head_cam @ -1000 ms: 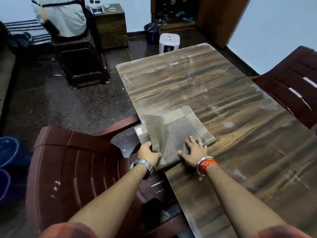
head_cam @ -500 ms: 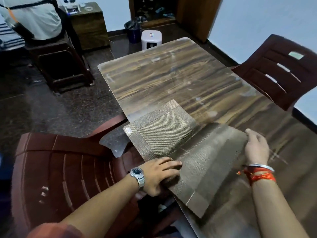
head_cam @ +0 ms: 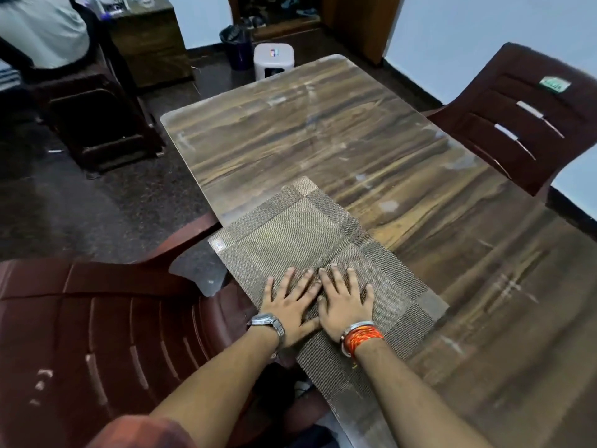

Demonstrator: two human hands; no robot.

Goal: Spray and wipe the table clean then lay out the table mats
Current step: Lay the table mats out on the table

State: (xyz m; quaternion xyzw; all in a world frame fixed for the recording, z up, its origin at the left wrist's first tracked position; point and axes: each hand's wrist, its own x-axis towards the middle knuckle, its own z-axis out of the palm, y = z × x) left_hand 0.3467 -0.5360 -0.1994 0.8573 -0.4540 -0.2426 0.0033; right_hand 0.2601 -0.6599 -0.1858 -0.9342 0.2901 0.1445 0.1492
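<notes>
One table mat [head_cam: 310, 244] is lying unfolded along the near left edge of the wooden table [head_cam: 371, 150], its left corner hanging slightly past the rim. A small pale label [head_cam: 219, 244] is sitting on that corner; its writing is too blurred for you to read. You are pressing both palms flat on the mat's middle, side by side, thumbs nearly touching. Your left hand [head_cam: 289, 307], wearing a metal wristwatch [head_cam: 268, 322], is spreading its fingers and gripping nothing. Your right hand [head_cam: 345, 305], wearing a bangle and red thread [head_cam: 361, 336], is doing likewise, fingers splayed and holding nothing. Two maroon chairs are flanking the table: one [head_cam: 97, 334] at your left, another [head_cam: 517, 118] at the far right, bearing a green sticker [head_cam: 553, 84] you cannot read.
</notes>
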